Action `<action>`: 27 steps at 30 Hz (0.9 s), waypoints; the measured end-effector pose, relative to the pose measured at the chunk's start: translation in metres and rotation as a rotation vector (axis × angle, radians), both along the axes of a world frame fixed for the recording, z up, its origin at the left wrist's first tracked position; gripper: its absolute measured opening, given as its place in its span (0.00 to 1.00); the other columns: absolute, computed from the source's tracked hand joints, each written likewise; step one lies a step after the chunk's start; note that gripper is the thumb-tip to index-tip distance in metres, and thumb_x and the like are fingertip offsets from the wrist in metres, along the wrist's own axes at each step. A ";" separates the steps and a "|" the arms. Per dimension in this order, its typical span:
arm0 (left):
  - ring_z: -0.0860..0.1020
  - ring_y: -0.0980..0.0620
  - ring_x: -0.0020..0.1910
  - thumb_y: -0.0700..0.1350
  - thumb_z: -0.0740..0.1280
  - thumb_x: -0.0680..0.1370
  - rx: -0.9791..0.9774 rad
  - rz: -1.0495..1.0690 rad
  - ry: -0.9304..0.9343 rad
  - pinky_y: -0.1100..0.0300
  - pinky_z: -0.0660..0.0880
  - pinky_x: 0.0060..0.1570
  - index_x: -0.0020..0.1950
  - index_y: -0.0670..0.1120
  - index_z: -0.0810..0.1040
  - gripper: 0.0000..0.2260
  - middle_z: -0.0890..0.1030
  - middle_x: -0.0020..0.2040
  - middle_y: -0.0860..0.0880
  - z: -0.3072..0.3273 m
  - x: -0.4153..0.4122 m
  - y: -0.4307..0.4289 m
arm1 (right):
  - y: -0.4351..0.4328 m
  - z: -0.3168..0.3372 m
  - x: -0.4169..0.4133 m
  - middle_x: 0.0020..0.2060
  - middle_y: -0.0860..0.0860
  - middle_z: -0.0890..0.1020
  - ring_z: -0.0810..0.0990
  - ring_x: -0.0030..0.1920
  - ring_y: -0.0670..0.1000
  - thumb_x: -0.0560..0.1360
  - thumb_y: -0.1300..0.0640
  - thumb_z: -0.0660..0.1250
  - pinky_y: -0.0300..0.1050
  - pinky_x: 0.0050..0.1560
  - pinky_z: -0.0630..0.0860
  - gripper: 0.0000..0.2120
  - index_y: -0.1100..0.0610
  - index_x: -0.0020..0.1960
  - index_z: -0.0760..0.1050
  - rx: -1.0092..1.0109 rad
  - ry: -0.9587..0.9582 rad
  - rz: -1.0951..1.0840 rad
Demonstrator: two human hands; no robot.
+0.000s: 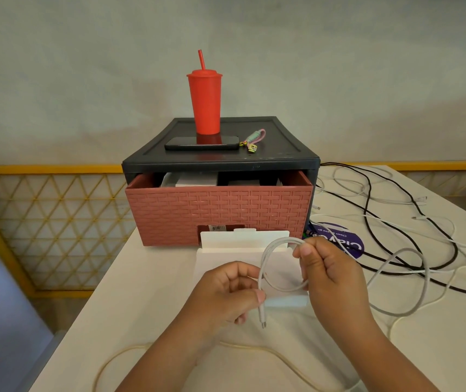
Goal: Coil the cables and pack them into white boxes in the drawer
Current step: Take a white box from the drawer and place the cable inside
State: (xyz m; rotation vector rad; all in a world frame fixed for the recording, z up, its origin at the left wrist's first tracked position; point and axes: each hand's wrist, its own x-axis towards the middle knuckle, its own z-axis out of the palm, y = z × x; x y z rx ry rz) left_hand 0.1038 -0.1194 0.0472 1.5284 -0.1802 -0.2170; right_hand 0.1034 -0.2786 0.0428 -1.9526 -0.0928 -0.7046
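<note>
Thin white braided cable [259,278]: looks light, limp and slightly springy. Best gripped near the plug and at the loop crossing.
Left hand [226,292], 6 o'clock: thumb and fingers pinch the plug end, plug hanging down.
Right hand [329,274], 5 o'clock: fingers curled, pinching the loop's top. The tail trails to 3 o'clock.
At 12 o'clock: open flat white cardboard box [220,257], then the red-brown woven-pattern plastic drawer [220,210], ajar.

Red tumbler [205,104], brick-patterned pink drawer [219,213], white cable [265,267].
</note>
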 end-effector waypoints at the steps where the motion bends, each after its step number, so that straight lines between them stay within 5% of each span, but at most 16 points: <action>1: 0.66 0.56 0.22 0.35 0.70 0.65 0.036 0.035 -0.044 0.66 0.66 0.24 0.39 0.47 0.81 0.08 0.76 0.30 0.51 0.000 0.001 0.001 | 0.000 0.001 0.000 0.28 0.44 0.75 0.70 0.29 0.45 0.71 0.40 0.54 0.51 0.30 0.71 0.17 0.50 0.36 0.73 -0.006 0.003 -0.005; 7: 0.75 0.59 0.33 0.43 0.68 0.70 0.138 0.301 -0.441 0.68 0.72 0.36 0.41 0.53 0.80 0.05 0.80 0.34 0.55 -0.006 0.006 0.008 | 0.000 0.004 0.001 0.27 0.44 0.75 0.71 0.28 0.45 0.72 0.46 0.56 0.48 0.31 0.72 0.12 0.49 0.36 0.74 0.037 0.044 0.063; 11: 0.78 0.60 0.36 0.33 0.68 0.73 -0.071 0.312 -0.307 0.68 0.73 0.41 0.36 0.48 0.81 0.11 0.83 0.36 0.53 -0.004 0.003 0.002 | 0.005 0.004 -0.001 0.26 0.44 0.74 0.72 0.28 0.41 0.71 0.49 0.57 0.29 0.28 0.68 0.11 0.51 0.35 0.74 0.158 0.055 0.201; 16: 0.80 0.56 0.34 0.38 0.69 0.64 -0.456 0.129 -0.016 0.66 0.78 0.35 0.34 0.45 0.83 0.04 0.82 0.36 0.47 0.000 -0.004 -0.009 | 0.006 0.006 0.000 0.27 0.45 0.77 0.71 0.26 0.41 0.76 0.54 0.60 0.34 0.31 0.71 0.11 0.55 0.36 0.75 0.287 0.124 0.312; 18: 0.80 0.56 0.33 0.37 0.73 0.67 -0.449 0.050 0.000 0.67 0.77 0.32 0.37 0.44 0.81 0.04 0.83 0.36 0.47 0.001 -0.008 -0.009 | 0.005 0.007 0.000 0.27 0.45 0.76 0.71 0.25 0.42 0.78 0.61 0.60 0.36 0.31 0.73 0.12 0.57 0.37 0.74 0.343 0.141 0.323; 21: 0.81 0.52 0.40 0.43 0.70 0.66 -0.416 -0.051 -0.047 0.62 0.78 0.41 0.46 0.46 0.79 0.10 0.82 0.39 0.45 -0.001 -0.006 -0.005 | 0.004 0.009 0.000 0.27 0.46 0.76 0.71 0.24 0.42 0.77 0.57 0.62 0.34 0.30 0.71 0.11 0.58 0.37 0.74 0.405 0.139 0.313; 27: 0.79 0.52 0.46 0.64 0.67 0.67 -0.276 -0.081 -0.215 0.59 0.76 0.51 0.47 0.52 0.81 0.18 0.81 0.41 0.49 -0.004 -0.006 -0.004 | 0.006 0.009 -0.001 0.26 0.46 0.76 0.71 0.24 0.42 0.78 0.63 0.59 0.37 0.31 0.72 0.14 0.57 0.35 0.74 0.355 0.149 0.246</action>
